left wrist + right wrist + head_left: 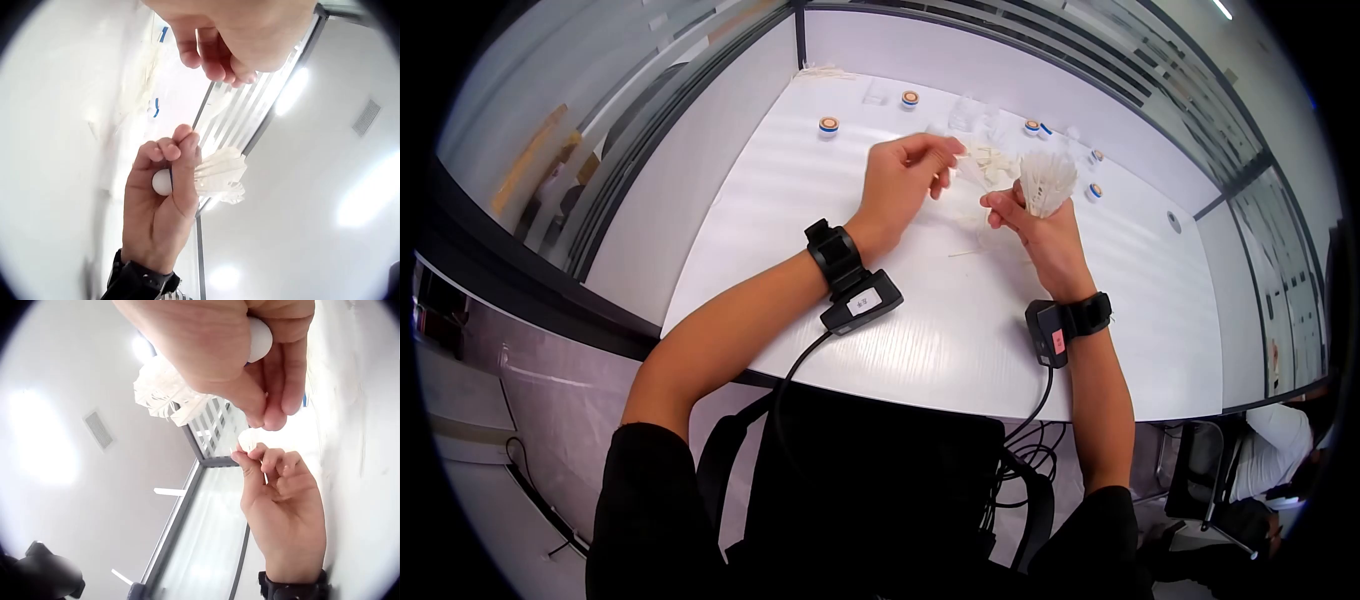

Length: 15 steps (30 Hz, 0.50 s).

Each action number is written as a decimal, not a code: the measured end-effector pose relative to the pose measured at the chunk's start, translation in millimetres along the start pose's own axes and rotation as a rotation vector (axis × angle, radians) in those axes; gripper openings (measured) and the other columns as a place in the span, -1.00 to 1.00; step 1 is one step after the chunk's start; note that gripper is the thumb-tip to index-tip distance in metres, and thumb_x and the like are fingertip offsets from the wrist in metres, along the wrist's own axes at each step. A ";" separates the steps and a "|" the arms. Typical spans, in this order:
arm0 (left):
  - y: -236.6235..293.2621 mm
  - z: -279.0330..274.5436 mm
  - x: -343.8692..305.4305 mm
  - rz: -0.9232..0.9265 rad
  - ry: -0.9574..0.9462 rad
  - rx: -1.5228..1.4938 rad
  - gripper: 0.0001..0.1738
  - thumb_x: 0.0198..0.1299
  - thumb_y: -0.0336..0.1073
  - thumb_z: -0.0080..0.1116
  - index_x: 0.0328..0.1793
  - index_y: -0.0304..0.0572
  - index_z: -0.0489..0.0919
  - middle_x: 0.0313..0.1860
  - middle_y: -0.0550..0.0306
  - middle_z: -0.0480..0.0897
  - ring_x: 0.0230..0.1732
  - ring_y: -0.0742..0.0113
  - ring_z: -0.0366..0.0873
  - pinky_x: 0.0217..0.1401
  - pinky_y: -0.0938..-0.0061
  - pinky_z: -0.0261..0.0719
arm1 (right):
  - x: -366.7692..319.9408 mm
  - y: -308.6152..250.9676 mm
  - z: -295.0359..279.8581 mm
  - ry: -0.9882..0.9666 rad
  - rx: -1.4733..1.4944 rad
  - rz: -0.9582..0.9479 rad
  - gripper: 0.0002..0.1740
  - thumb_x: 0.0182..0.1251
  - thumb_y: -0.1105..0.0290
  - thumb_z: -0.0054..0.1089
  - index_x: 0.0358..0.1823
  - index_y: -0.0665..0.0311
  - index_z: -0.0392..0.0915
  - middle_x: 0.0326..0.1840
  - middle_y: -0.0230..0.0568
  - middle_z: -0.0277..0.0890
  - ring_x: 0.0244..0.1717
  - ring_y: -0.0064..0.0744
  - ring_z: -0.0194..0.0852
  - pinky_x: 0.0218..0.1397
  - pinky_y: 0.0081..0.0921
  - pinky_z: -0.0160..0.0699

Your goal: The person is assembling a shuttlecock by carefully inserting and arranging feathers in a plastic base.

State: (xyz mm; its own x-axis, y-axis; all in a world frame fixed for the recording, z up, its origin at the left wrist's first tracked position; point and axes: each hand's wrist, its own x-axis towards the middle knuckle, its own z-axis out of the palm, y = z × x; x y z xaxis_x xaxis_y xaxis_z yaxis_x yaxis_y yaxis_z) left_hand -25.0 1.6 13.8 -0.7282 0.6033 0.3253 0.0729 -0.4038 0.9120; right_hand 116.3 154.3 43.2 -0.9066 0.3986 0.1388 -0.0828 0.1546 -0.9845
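My right hand [1050,235] grips a white feather shuttlecock [1048,180]. Its round white cork [162,182] lies in the palm, and the feather skirt sticks out past the thumb side, as the left wrist view shows. Across from it, at about the same height over the table, my left hand [900,185] pinches a loose white feather [249,439] between thumb and fingertips. A small gap separates the two hands. Beyond them, a pile of loose feathers and pale shafts [992,160] lies on the white table [920,340].
Several small round bases with blue bands and orange tops, one at the left [828,126] and one at the right [1094,189], stand around the pile. Translucent white pieces [970,115] lie behind it. Thin pale sticks [825,72] sit in the far left corner. Low partitions [990,65] edge the table.
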 end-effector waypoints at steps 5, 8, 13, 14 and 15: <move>5.3 1.9 -2.7 -0.040 -0.103 0.029 -0.68 0.52 -0.20 0.21 0.07 -0.36 0.72 -0.23 0.21 0.66 -0.34 0.56 0.51 -0.28 0.59 0.49 | 3.6 12.7 -5.5 0.007 0.085 -0.010 -0.78 0.41 0.43 0.38 -0.02 0.40 0.65 -0.19 -0.20 0.74 -0.26 -0.47 0.65 -0.05 -0.48 0.64; 2.7 3.7 -6.1 -0.107 -0.247 0.198 -0.69 0.45 -0.16 0.31 0.06 -0.27 0.77 -0.29 0.28 0.70 -0.32 0.59 0.52 -0.31 0.62 0.48 | 2.6 13.3 -6.6 -0.021 0.090 -0.011 -0.79 0.44 0.42 0.36 -0.03 0.39 0.64 -0.19 -0.22 0.73 -0.25 -0.47 0.65 -0.05 -0.49 0.65; 0.0 4.5 -5.8 -0.030 -0.260 0.170 -0.71 0.42 -0.17 0.35 0.04 -0.24 0.80 -0.29 0.27 0.72 -0.34 0.61 0.51 -0.33 0.63 0.46 | -2.6 -2.0 8.6 -0.033 0.182 0.071 -0.83 0.43 0.39 0.39 -0.17 0.33 0.58 -0.25 -0.28 0.68 -0.30 -0.53 0.59 -0.19 -0.54 0.56; -0.6 4.0 -6.3 -0.027 -0.231 0.182 -0.72 0.42 -0.17 0.35 0.02 -0.24 0.80 -0.29 0.26 0.72 -0.35 0.60 0.51 -0.34 0.63 0.46 | -4.1 -4.3 10.7 -0.005 0.199 0.090 -0.82 0.42 0.39 0.40 -0.20 0.31 0.57 -0.28 -0.32 0.65 -0.34 -0.56 0.56 -0.26 -0.56 0.52; 0.9 3.6 -5.5 -0.021 -0.204 0.194 -0.73 0.42 -0.18 0.35 0.01 -0.24 0.80 -0.29 0.26 0.72 -0.35 0.60 0.51 -0.34 0.63 0.47 | -3.0 -1.7 5.9 -0.046 0.154 0.143 -0.81 0.42 0.38 0.41 -0.21 0.28 0.55 -0.34 -0.38 0.58 -0.40 -0.60 0.47 -0.33 -0.58 0.41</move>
State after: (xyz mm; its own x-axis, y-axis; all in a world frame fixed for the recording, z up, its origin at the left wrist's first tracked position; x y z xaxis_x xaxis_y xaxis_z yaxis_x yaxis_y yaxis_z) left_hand -18.4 0.4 13.7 -0.5800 0.7440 0.3317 0.2028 -0.2626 0.9434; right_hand 116.8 147.5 43.8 -0.9314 0.3640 -0.0051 -0.0109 -0.0418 -0.9991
